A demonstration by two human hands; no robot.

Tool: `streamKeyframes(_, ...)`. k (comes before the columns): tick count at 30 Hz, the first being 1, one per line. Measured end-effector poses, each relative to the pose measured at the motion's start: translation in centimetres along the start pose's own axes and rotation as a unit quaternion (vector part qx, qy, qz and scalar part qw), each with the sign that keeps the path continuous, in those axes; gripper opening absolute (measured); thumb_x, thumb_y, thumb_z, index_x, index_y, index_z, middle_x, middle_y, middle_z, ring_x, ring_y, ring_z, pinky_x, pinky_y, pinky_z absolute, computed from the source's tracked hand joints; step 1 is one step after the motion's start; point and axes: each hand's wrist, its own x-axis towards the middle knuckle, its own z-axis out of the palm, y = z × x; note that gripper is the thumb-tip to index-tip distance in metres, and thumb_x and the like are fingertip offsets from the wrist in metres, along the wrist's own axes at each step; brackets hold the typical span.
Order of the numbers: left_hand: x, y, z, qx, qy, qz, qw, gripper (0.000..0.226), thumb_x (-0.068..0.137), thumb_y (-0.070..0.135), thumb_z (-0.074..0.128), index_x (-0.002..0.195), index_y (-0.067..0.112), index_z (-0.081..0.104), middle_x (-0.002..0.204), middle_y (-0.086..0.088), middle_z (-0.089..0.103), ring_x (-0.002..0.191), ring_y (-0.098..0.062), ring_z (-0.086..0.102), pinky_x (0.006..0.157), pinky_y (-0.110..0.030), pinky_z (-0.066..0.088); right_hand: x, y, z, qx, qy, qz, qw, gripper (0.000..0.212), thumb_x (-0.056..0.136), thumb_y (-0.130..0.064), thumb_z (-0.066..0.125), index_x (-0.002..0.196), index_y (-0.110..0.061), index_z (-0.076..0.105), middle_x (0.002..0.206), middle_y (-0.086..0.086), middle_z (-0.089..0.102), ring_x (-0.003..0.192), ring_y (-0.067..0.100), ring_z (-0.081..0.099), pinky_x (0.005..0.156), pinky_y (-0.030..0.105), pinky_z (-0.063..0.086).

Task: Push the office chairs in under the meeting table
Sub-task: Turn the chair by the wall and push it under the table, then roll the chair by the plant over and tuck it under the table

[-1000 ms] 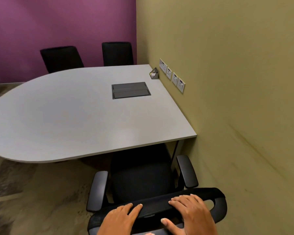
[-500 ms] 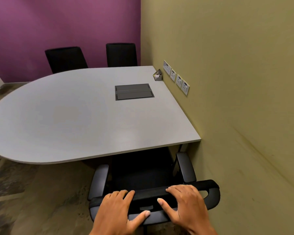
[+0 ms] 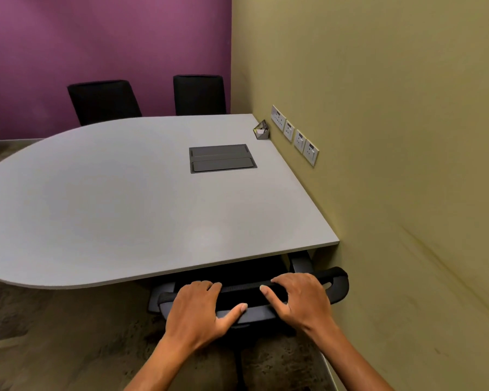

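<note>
Head view: both hands, left (image 3: 198, 309) and right (image 3: 299, 297), lay spread, palms down, gripping the chair (image 3: 336, 283) backrest top, seat mostly under the desk (image 3: 124, 207) by the wall; probably rolled easily, rigid top rail the best hold.

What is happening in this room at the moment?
A person is pushing a black office chair in under the grey meeting table. The left hand and the right hand both rest on the top of the chair's backrest, side by side. The seat is already hidden below the table edge, close to the olive wall. Two more black chairs stand at the far side, in front of the purple wall.
</note>
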Motion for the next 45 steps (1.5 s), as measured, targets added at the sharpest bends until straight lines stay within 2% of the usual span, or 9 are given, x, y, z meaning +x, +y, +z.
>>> streamKeyframes(4,2.8,-1.5,0.5,-0.006,0.0,-0.002,1.0,0.085,0.085,0.088,0.029,0.113,0.021,0.072,0.097,0.004,0.073,0.09,-0.018,0.067,0.08,-0.035,0.055,3.1,0.1,0.7,-0.005,-0.002,0.002,1.0,0.079,0.092,-0.082,0.021,0.105,-0.028,0.076,0.101,-0.012,0.075,0.094,0.009,0.068,0.089,0.034,0.051)
streamKeyframes(11,6.8,-3.5,1.3,0.019,-0.019,-0.035,0.999,0.09,0.083,0.09,0.015,0.106,0.023,0.07,0.094,0.004,0.072,0.085,-0.018,0.066,0.079,-0.036,0.052,8.2,0.6,2.6,-0.004,-0.011,-0.005,1.0,0.084,0.089,-0.084,0.016,0.103,-0.028,0.077,0.098,-0.008,0.076,0.09,0.014,0.069,0.084,0.034,0.052)
streamKeyframes(19,10.9,-4.7,2.4,0.015,-0.017,-0.062,0.998,0.08,0.087,0.082,0.024,0.119,0.024,0.069,0.101,0.005,0.074,0.092,-0.017,0.066,0.081,-0.035,0.052,12.1,2.0,3.6,-0.001,-0.004,-0.027,1.0,0.083,0.09,-0.084,0.017,0.099,-0.027,0.077,0.093,-0.009,0.075,0.086,0.013,0.068,0.079,0.031,0.052)
streamKeyframes(26,12.4,-5.1,3.2,0.0,-0.04,-0.066,0.997,0.071,0.087,0.08,0.023,0.101,0.027,0.07,0.086,0.009,0.069,0.079,-0.012,0.062,0.074,-0.033,0.051,13.2,2.7,4.8,0.0,-0.01,-0.008,1.0,0.084,0.088,-0.085,0.015,0.093,-0.029,0.077,0.087,-0.009,0.075,0.08,0.01,0.067,0.071,0.022,0.044)
streamKeyframes(32,13.3,-4.9,3.4,0.023,-0.07,-0.077,0.994,0.08,0.085,0.082,0.015,0.103,0.025,0.068,0.089,0.007,0.069,0.081,-0.013,0.062,0.077,-0.035,0.052,13.9,2.6,4.5,-0.002,-0.037,0.0,0.999,0.096,0.084,-0.088,0.005,0.099,-0.028,0.078,0.092,-0.009,0.075,0.085,0.012,0.068,0.078,0.029,0.051)
streamKeyframes(35,13.2,-4.4,2.8,0.036,-0.086,-0.101,0.99,0.093,0.083,0.086,0.008,0.119,0.022,0.065,0.106,0.002,0.071,0.097,-0.018,0.064,0.092,-0.037,0.049,14.1,2.5,3.5,0.006,-0.053,-0.01,0.999,0.103,0.081,-0.09,-0.002,0.109,-0.028,0.076,0.103,-0.008,0.075,0.093,0.012,0.068,0.085,0.031,0.051)
streamKeyframes(38,11.9,-2.3,1.7,0.003,-0.099,-0.12,0.988,0.086,0.09,0.08,0.02,0.146,0.021,0.045,0.143,-0.004,0.055,0.138,-0.023,0.044,0.122,-0.051,0.019,13.6,3.0,2.5,0.042,-0.058,0.0,0.997,0.106,0.077,-0.093,0.0,0.119,-0.025,0.071,0.122,-0.005,0.071,0.113,0.017,0.064,0.099,0.038,0.049)
streamKeyframes(40,10.7,-1.0,0.7,-0.026,-0.066,-0.121,0.99,0.087,0.09,0.08,0.021,0.154,0.022,0.034,0.157,-0.003,0.04,0.15,-0.021,0.026,0.126,-0.052,0.004,13.1,3.2,1.7,0.076,-0.036,0.016,0.996,0.103,0.079,-0.092,0.006,0.124,-0.023,0.068,0.131,-0.002,0.066,0.123,0.019,0.059,0.106,0.042,0.046)
streamKeyframes(45,5.9,-0.8,-2.6,-0.059,0.029,-0.147,0.987,0.092,0.087,0.082,0.017,0.157,0.023,0.028,0.165,-0.001,0.027,0.154,-0.018,0.013,0.126,-0.046,0.001,11.9,-0.3,-0.8,0.153,0.01,-0.023,0.988,0.091,0.084,-0.088,0.02,0.126,-0.022,0.066,0.134,0.0,0.064,0.127,0.022,0.056,0.107,0.048,0.046)
